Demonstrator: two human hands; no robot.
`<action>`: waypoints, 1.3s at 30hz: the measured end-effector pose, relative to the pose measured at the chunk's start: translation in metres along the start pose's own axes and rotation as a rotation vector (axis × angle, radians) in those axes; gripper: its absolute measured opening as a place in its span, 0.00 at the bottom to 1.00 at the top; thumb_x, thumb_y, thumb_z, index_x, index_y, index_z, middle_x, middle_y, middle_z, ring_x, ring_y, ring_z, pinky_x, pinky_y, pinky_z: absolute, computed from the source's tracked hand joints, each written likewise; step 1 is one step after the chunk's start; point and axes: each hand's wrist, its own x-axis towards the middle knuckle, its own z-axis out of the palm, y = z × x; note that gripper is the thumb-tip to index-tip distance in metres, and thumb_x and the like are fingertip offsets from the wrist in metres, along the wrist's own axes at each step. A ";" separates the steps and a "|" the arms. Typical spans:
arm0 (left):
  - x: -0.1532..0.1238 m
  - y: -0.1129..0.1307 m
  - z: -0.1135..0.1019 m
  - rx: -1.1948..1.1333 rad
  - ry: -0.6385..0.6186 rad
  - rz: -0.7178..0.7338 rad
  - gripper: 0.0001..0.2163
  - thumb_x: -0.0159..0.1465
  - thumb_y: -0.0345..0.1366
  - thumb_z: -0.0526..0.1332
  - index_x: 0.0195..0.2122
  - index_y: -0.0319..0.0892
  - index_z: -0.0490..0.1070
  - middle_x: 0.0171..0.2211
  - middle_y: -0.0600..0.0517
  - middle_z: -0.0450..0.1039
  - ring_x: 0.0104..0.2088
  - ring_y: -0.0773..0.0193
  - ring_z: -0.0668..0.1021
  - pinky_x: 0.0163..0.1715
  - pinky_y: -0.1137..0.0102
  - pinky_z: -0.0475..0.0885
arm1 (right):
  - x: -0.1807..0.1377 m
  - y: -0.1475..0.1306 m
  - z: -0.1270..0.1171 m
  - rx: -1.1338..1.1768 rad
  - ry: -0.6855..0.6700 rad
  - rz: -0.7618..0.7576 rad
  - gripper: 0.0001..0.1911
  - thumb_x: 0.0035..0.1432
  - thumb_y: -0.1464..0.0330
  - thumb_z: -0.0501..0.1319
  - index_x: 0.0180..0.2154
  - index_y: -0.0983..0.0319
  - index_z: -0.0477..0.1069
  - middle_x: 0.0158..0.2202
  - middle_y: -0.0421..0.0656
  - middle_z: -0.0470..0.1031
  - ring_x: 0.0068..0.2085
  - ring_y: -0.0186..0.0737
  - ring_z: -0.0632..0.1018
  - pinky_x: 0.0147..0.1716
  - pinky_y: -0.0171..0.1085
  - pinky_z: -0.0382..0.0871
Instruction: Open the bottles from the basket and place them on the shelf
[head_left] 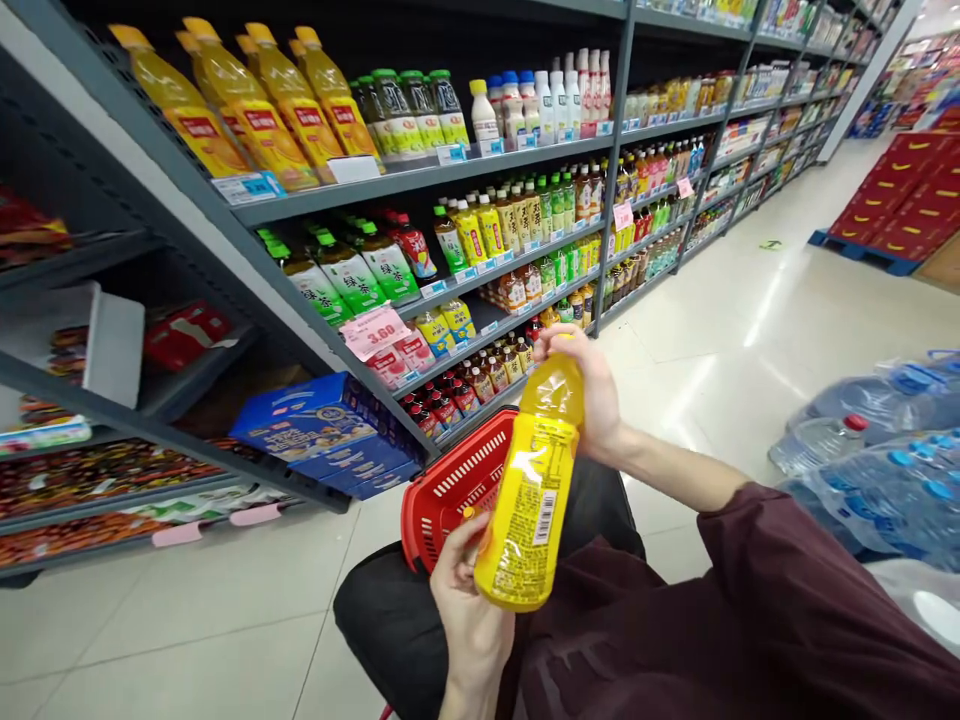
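A large plastic drink bottle [529,480] with yellow liquid and a yellow label is tilted in front of me, its barcode side facing up. My right hand [589,385] is closed around its neck and shoulder, covering the cap. Lower down, my left hand [469,590] grips the side near the base, thumb and fingers against the label. Behind the bottle, a red shopping basket [442,490] is partly hidden by it and by my legs. An orange bit of something shows at my left fingertips, too small to name.
Shelves ahead hold similar orange-capped bottles [259,100], green tea bottles [379,262] and other drinks. Blue boxes [322,420] are stacked at the shelf corner on the left. Wrapped water bottles [892,460] stand on the right, and red cartons [900,195] sit on a pallet farther off.
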 end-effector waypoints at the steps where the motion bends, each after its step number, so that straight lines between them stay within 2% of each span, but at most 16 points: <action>1: 0.000 0.001 -0.001 0.059 0.004 0.045 0.23 0.48 0.35 0.80 0.46 0.44 0.82 0.39 0.48 0.85 0.33 0.60 0.86 0.35 0.77 0.81 | -0.004 0.007 0.002 0.044 0.016 0.051 0.18 0.53 0.59 0.65 0.42 0.60 0.66 0.33 0.36 0.74 0.30 0.25 0.72 0.32 0.29 0.68; 4: -0.003 0.005 0.003 0.282 0.016 0.178 0.22 0.52 0.26 0.77 0.49 0.46 0.81 0.39 0.51 0.85 0.35 0.62 0.87 0.38 0.80 0.80 | -0.016 0.022 0.007 0.117 0.013 0.208 0.24 0.54 0.55 0.67 0.47 0.57 0.63 0.39 0.37 0.78 0.30 0.26 0.75 0.31 0.29 0.70; 8: -0.008 0.005 0.010 0.512 0.002 0.327 0.23 0.59 0.23 0.71 0.55 0.47 0.79 0.46 0.51 0.84 0.42 0.59 0.86 0.43 0.76 0.82 | -0.024 0.029 0.009 0.089 -0.058 0.323 0.29 0.51 0.51 0.70 0.47 0.59 0.65 0.37 0.39 0.79 0.33 0.31 0.79 0.31 0.29 0.72; 11: -0.005 0.006 0.008 0.746 -0.068 0.657 0.24 0.58 0.16 0.68 0.54 0.42 0.79 0.53 0.45 0.81 0.48 0.56 0.85 0.51 0.70 0.82 | -0.028 0.031 0.009 0.022 -0.102 0.382 0.33 0.46 0.51 0.74 0.47 0.59 0.65 0.35 0.39 0.79 0.33 0.33 0.80 0.29 0.28 0.72; 14: 0.000 0.018 0.003 0.963 -0.210 0.958 0.24 0.58 0.11 0.65 0.54 0.35 0.79 0.57 0.38 0.77 0.52 0.54 0.84 0.54 0.66 0.81 | -0.028 0.033 0.008 -0.042 -0.126 0.419 0.33 0.46 0.51 0.75 0.46 0.60 0.65 0.35 0.40 0.79 0.28 0.32 0.79 0.26 0.30 0.72; 17: 0.006 0.037 -0.001 1.130 -0.352 1.074 0.19 0.65 0.15 0.60 0.55 0.33 0.78 0.60 0.38 0.75 0.59 0.47 0.79 0.52 0.62 0.80 | -0.025 0.032 0.007 -0.067 -0.151 0.404 0.32 0.48 0.51 0.74 0.46 0.61 0.67 0.36 0.41 0.79 0.27 0.32 0.79 0.27 0.31 0.74; 21: 0.014 0.056 -0.004 1.263 -0.555 1.171 0.15 0.74 0.25 0.54 0.54 0.34 0.79 0.58 0.46 0.78 0.66 0.43 0.72 0.54 0.59 0.78 | -0.017 0.028 0.004 0.049 -0.112 0.334 0.34 0.45 0.53 0.75 0.49 0.61 0.70 0.38 0.41 0.80 0.33 0.35 0.82 0.33 0.33 0.78; 23: 0.014 0.055 -0.004 1.184 -0.567 1.150 0.14 0.74 0.25 0.55 0.54 0.35 0.78 0.57 0.48 0.79 0.65 0.46 0.73 0.57 0.59 0.77 | -0.013 0.027 0.001 0.142 -0.107 0.327 0.33 0.44 0.53 0.74 0.48 0.62 0.70 0.38 0.41 0.80 0.35 0.35 0.82 0.36 0.33 0.79; 26: 0.007 0.042 0.000 0.987 -0.346 1.002 0.19 0.68 0.21 0.62 0.60 0.35 0.73 0.58 0.44 0.78 0.62 0.50 0.77 0.58 0.59 0.78 | -0.010 0.023 -0.002 0.265 -0.154 0.310 0.30 0.47 0.51 0.71 0.46 0.62 0.71 0.36 0.41 0.79 0.34 0.33 0.80 0.37 0.34 0.79; 28: -0.002 0.029 0.006 0.860 -0.198 0.737 0.25 0.66 0.22 0.66 0.64 0.39 0.68 0.60 0.42 0.75 0.59 0.52 0.79 0.53 0.63 0.81 | -0.009 0.021 -0.003 0.319 -0.210 0.306 0.30 0.51 0.47 0.68 0.44 0.63 0.71 0.35 0.41 0.79 0.32 0.31 0.78 0.36 0.34 0.79; 29: -0.008 0.023 0.009 0.802 -0.174 0.554 0.26 0.67 0.25 0.66 0.66 0.42 0.66 0.61 0.42 0.75 0.58 0.53 0.80 0.50 0.65 0.82 | -0.009 0.019 -0.003 0.334 -0.233 0.309 0.30 0.52 0.45 0.67 0.43 0.63 0.71 0.34 0.41 0.78 0.32 0.31 0.77 0.35 0.33 0.78; 31: -0.018 0.009 0.016 0.640 -0.203 0.182 0.25 0.70 0.32 0.64 0.67 0.45 0.63 0.60 0.42 0.76 0.56 0.54 0.82 0.47 0.67 0.83 | -0.008 0.017 -0.002 0.333 -0.264 0.326 0.30 0.53 0.43 0.65 0.42 0.63 0.72 0.33 0.41 0.78 0.32 0.31 0.77 0.36 0.33 0.78; 33: -0.027 -0.004 0.021 0.454 -0.227 -0.059 0.25 0.72 0.38 0.63 0.68 0.44 0.61 0.58 0.42 0.77 0.55 0.53 0.82 0.50 0.64 0.83 | -0.008 0.016 -0.002 0.289 -0.283 0.363 0.31 0.54 0.42 0.64 0.42 0.64 0.72 0.35 0.43 0.79 0.35 0.32 0.79 0.37 0.33 0.78; 34: -0.030 -0.009 0.022 0.392 -0.213 -0.102 0.25 0.72 0.40 0.63 0.68 0.43 0.61 0.58 0.41 0.77 0.55 0.52 0.82 0.51 0.62 0.82 | -0.008 0.016 -0.001 0.259 -0.288 0.381 0.32 0.54 0.41 0.64 0.43 0.64 0.72 0.35 0.44 0.79 0.36 0.34 0.80 0.37 0.33 0.79; 36: -0.034 -0.015 0.023 0.395 -0.160 -0.058 0.24 0.71 0.39 0.64 0.67 0.42 0.63 0.57 0.40 0.78 0.53 0.52 0.83 0.51 0.62 0.82 | -0.007 0.017 0.000 0.202 -0.290 0.405 0.34 0.54 0.40 0.63 0.43 0.64 0.73 0.37 0.45 0.80 0.40 0.36 0.81 0.38 0.34 0.79; 39: -0.032 -0.017 0.020 0.597 -0.099 0.233 0.23 0.69 0.31 0.64 0.65 0.44 0.67 0.57 0.41 0.77 0.54 0.54 0.83 0.51 0.65 0.82 | -0.005 0.017 0.002 0.132 -0.281 0.403 0.31 0.53 0.43 0.65 0.43 0.64 0.75 0.39 0.47 0.81 0.44 0.39 0.81 0.39 0.34 0.79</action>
